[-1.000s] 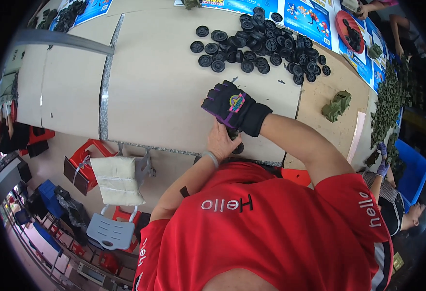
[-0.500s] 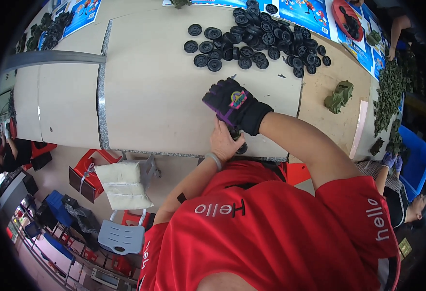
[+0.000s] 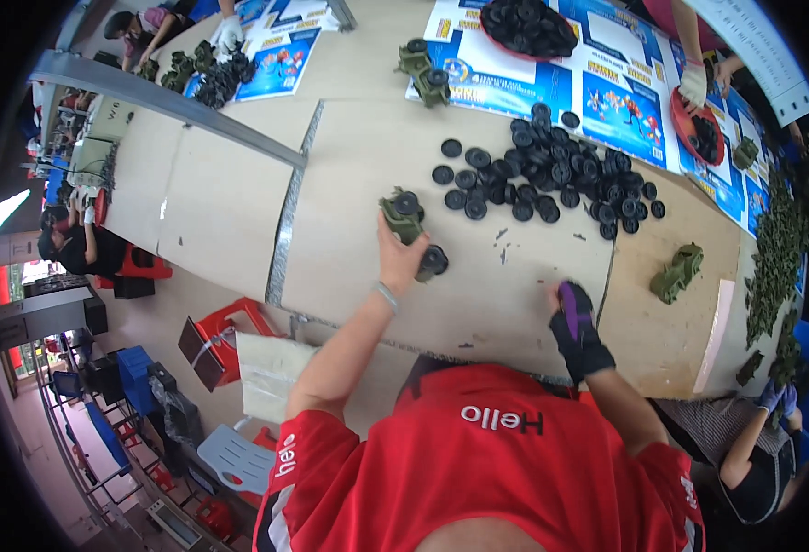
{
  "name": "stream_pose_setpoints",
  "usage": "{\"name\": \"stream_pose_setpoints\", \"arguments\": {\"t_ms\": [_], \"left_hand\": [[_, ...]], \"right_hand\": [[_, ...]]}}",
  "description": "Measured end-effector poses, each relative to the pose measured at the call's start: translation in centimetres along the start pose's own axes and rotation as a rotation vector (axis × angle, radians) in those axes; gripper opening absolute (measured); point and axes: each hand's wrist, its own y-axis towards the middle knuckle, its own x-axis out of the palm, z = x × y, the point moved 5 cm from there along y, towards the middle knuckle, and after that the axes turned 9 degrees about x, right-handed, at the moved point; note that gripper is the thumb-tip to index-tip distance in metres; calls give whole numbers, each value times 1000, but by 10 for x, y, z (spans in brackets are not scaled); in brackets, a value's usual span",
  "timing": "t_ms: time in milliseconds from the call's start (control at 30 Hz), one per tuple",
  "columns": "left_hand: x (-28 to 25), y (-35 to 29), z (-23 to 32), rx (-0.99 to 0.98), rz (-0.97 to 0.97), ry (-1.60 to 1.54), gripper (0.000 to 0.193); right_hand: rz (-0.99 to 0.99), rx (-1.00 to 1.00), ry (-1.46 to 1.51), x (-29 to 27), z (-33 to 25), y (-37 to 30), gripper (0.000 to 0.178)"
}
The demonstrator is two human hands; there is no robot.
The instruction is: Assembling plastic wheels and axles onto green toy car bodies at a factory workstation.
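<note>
My bare left hand [image 3: 399, 256] is closed around a dark green toy vehicle [image 3: 404, 221]. Black wheels show at both ends of it, the nearer pair [image 3: 432, 262] just right of my wrist. Over to the right, my right hand [image 3: 574, 324], in a black and purple glove, is low over the tabletop near its front edge. Its fingers look curled, and whatever may be inside them is hidden. Beyond both hands lies a large pile of loose black wheels [image 3: 552, 166]. A green vehicle body [image 3: 677, 273] without visible wheels sits right of my right hand.
Another green vehicle with wheels [image 3: 423, 74] stands at the far side. Red bowls [image 3: 566, 53] of black parts rest on blue printed sheets [image 3: 621, 120]. Green parts [image 3: 773, 258] are heaped at the right. A metal bar [image 3: 174, 106] crosses the left. Co-workers' hands show around the table.
The hands were together near the front edge and have separated. My left hand has carried the toy vehicle forward; my right hand has withdrawn to the right. The view has shifted.
</note>
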Motion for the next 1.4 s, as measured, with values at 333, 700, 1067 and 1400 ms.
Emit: {"name": "stream_pose_setpoints", "arguments": {"t_ms": [333, 700, 1067, 1400], "left_hand": [[-138, 319, 18, 172, 261, 565, 128], [111, 221, 87, 844, -575, 1302, 83], [66, 266, 69, 351, -604, 1712, 73], [204, -11, 155, 484, -808, 157, 55]], "right_hand": [[-74, 172, 104, -21, 33, -81, 17], [246, 53, -26, -81, 58, -83, 12], [731, 624, -20, -216, 146, 5, 65], [452, 380, 701, -133, 99, -13, 75]]}}
